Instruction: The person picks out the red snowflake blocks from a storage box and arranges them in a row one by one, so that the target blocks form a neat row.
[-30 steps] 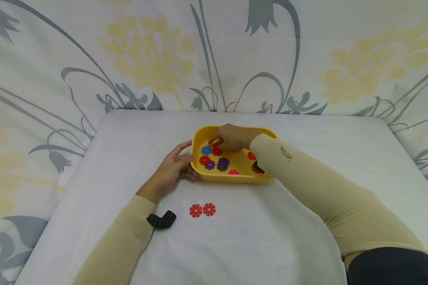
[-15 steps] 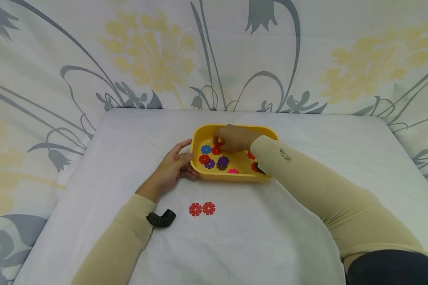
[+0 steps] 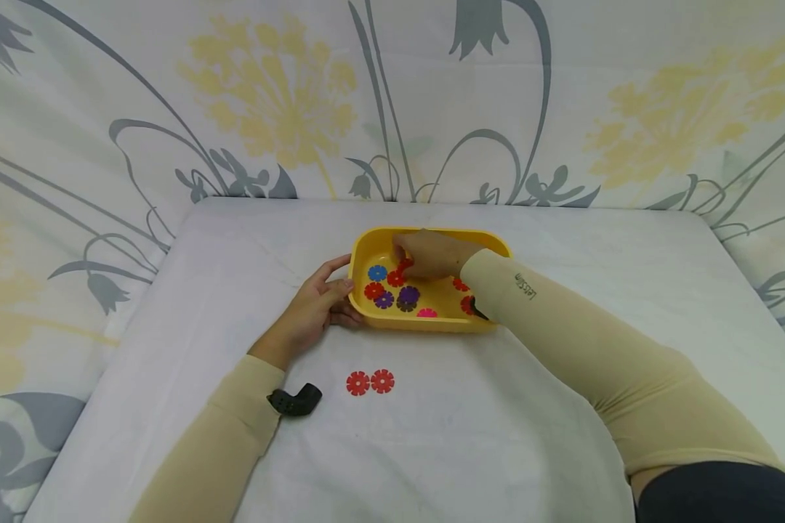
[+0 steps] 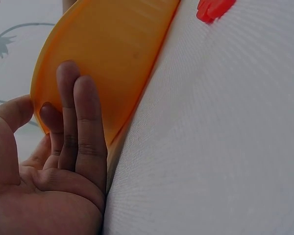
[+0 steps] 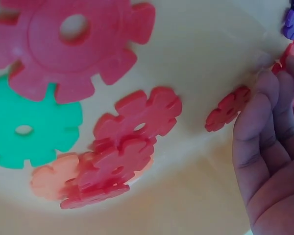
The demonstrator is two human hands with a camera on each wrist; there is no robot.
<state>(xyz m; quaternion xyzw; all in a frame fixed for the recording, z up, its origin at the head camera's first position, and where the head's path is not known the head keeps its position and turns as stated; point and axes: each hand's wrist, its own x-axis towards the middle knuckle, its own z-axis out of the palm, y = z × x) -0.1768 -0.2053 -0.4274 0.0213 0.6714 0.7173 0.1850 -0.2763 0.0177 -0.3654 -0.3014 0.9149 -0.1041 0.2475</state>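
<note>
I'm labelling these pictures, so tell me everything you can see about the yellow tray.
The yellow tray is a rounded rectangle with low walls, apparently smooth plastic. It stands upright on white cloth, longer side running left to right. Notched discs in red, blue, purple and other colours lie inside. The left hand touches its left end; the right hand reaches in, but contact is unclear. The right sleeve hides its near right corner.

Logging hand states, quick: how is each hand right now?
Left hand: open, touching the yellow tray.
Right hand: closed, pinching a red notched disc.
</note>
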